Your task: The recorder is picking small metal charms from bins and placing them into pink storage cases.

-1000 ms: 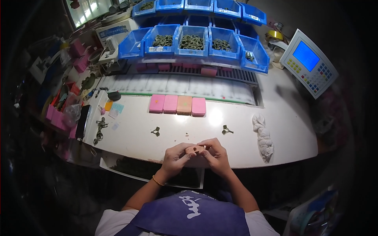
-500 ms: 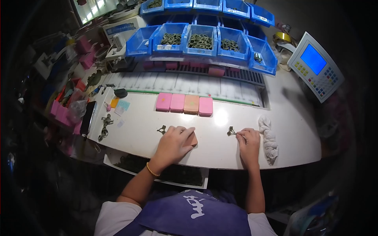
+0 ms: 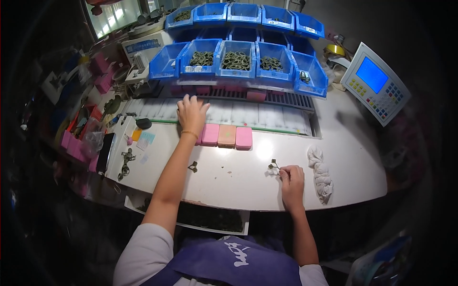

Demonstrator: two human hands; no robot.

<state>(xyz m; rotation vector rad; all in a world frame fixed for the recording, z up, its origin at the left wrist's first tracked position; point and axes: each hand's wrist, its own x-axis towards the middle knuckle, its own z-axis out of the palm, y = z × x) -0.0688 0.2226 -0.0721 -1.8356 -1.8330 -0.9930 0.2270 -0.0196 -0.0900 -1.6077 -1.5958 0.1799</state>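
Observation:
My left hand (image 3: 192, 113) is stretched out over the far white panel (image 3: 234, 113), its fingers curved round an orange-pink block (image 3: 203, 101) that shows only as a sliver. Below its wrist runs a row of blocks; the leftmost is partly covered, then come a pink block (image 3: 210, 134), an orange one (image 3: 227, 136) and another pink one (image 3: 244, 138). On the white table, my right hand (image 3: 291, 183) pinches a small dark green branched piece (image 3: 273, 165), with a whitish patch next to it. A similar green piece (image 3: 192, 166) lies to the left, near my forearm.
Blue bins (image 3: 236, 59) with green rings stand in tiers at the back. A keypad with a blue screen (image 3: 374, 81) rises at right, near a twisted white cloth (image 3: 320, 175). An open drawer (image 3: 210, 220) sits under the front edge. Dark crumbs (image 3: 229, 172) dot the table.
My left hand has carried the orange-pink block from the table's middle away from me, past the row of blocks. My right hand stays at the right with its green piece.

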